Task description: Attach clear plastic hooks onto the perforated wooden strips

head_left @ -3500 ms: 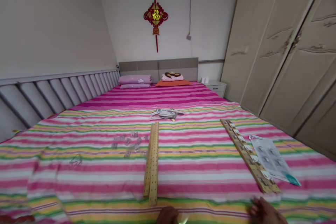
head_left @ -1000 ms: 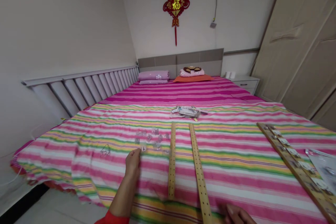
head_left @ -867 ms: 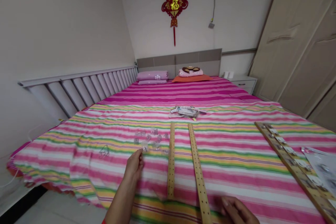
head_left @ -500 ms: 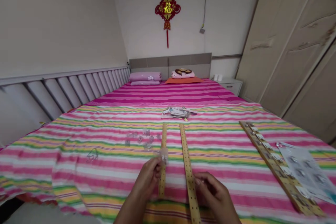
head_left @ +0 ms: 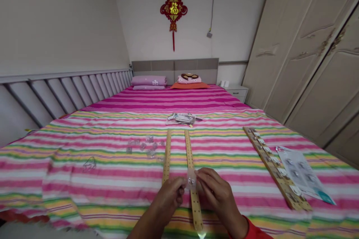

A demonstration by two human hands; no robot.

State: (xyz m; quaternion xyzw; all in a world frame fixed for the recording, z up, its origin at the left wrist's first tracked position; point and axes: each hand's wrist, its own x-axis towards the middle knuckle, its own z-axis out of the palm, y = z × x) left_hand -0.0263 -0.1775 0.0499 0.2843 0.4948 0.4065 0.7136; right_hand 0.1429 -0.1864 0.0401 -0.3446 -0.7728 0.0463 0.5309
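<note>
A small clear plastic packet (head_left: 191,180) with shiny bits inside is held up between my two hands. My left hand (head_left: 171,197) pinches its left side, fingers curled closed. On the other side, the thumb and fingertips of my right hand (head_left: 218,191) close on its right edge. Behind and below the packet lies a long wooden strip (head_left: 197,211) with rows of holes. A second wooden strip (head_left: 167,151) runs alongside it, its near end hidden by my left hand. Several similar small packets (head_left: 152,153) lie scattered to the left.
At right, a wooden board (head_left: 265,157) carries a row of white and metal pieces, beside a blister card (head_left: 303,171). A clear bag (head_left: 182,118) lies farther up the striped bedspread (head_left: 112,190). A thin looped piece (head_left: 89,163) rests at left. Rails line the left side.
My left hand has carried the packet rightward, over the right strip. My right hand has left that strip's edge and come up to the packet. The view has shifted slightly right.
</note>
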